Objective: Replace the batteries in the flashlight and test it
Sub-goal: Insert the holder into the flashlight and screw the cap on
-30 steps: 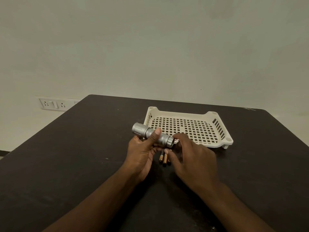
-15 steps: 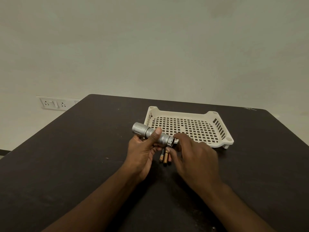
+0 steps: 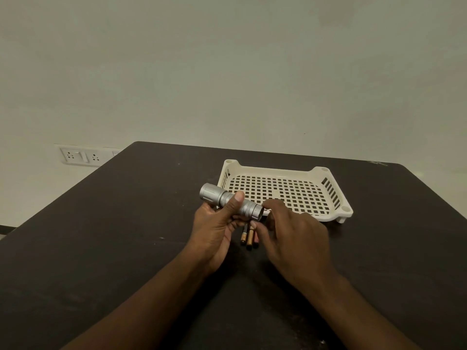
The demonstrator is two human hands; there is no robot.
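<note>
Flashlight: I hold the silver flashlight (image 3: 231,202) up off the table (image 3: 101,248), lying sideways, its wide head pointing left and its back end pointing right.
Left hand: my left hand (image 3: 214,223) has its grip clamped around the middle of the flashlight, thumb on top.
Right hand: my right hand (image 3: 295,236) is at the back end, fingers curled in close. I cannot tell if its grip holds a cap or a battery, because my fingers hide it.
Batteries: three small batteries (image 3: 249,236) lie side by side on the table, just under the flashlight and between my hands.
Tray: the white plastic tray (image 3: 336,210) with holes sits behind my hands. I see nothing in it.
Step now: I think I am working on the open back end, to get batteries in or out.
How to do it well: keep the left hand tight so the flashlight does not roll. Keep the back end turned toward my right hand. Take one battery at a time, and check which end goes in first.
Watch out: the batteries are round and could roll away if I bump them.
</note>
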